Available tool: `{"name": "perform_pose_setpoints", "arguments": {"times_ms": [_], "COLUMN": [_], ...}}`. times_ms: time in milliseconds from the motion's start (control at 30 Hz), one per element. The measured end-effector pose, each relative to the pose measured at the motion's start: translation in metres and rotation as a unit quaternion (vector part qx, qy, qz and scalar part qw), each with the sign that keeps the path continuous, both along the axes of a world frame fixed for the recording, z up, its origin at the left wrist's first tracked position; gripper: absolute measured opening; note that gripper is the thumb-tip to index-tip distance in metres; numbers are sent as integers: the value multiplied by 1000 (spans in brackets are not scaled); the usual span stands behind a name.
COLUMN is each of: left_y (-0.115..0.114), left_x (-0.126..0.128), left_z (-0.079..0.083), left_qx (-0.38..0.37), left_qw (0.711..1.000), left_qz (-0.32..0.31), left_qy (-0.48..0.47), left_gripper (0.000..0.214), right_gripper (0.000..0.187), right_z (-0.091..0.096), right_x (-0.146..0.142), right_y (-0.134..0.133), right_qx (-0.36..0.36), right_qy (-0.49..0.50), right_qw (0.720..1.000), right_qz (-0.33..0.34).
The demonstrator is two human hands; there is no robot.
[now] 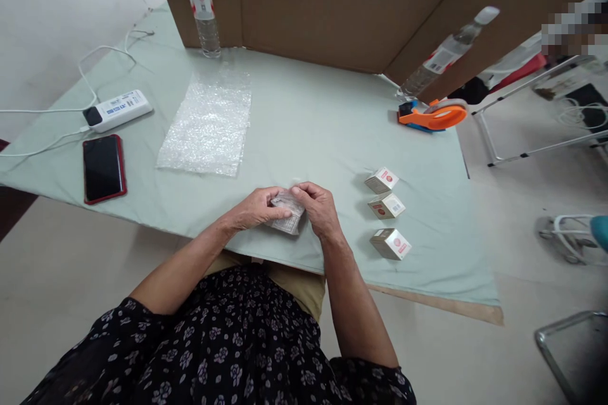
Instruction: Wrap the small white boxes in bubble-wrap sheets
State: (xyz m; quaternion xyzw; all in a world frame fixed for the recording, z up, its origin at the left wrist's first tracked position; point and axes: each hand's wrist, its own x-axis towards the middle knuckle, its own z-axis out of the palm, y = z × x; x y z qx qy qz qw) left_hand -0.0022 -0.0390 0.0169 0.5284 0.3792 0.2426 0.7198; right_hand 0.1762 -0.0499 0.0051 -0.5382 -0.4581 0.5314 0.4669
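Observation:
My left hand (254,207) and my right hand (319,205) meet near the table's front edge, both closed on a small box wrapped in bubble wrap (286,215). Fingers of both hands pinch its top edge. To the right of my right hand lie three small white boxes with red labels in a column: the far one (381,180), the middle one (386,205) and the near one (391,243). A flat sheet of bubble wrap (206,121) lies further back on the left.
A pale green cloth covers the table (308,114). An orange tape dispenser (432,115) sits at the right edge. Two water bottles, one (202,3) and another (444,54), stand against a brown cardboard wall (332,6). A red-cased phone (103,168) and a white power bank (118,110) with cables lie left.

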Motion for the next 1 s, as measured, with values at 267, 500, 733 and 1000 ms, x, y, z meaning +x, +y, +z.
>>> {"name": "perform_pose_setpoints", "arguments": {"times_ms": [267,500,733,1000], "left_y": [5,-7,-6,3], "left_x": [2,11,4,6], "left_z": [-5,-2,6,4], "left_qx": [17,119,104,27], "left_qw": [999,989,991,996], "left_qz": [48,75,56,78], "left_qy": [20,51,56,30], "left_gripper": [38,44,43,39], "right_gripper": [19,19,18,18], "right_z": [8,-6,-10,-2], "right_x": [-8,-20,-19,-12], "right_y": [-12,-18,-13,-8], "right_qx": [18,102,83,50], "right_qy": [-54,-151,-93,-40], "right_qw": [998,976,986,995], "right_qz": [-15,-121,-115,-75]}}
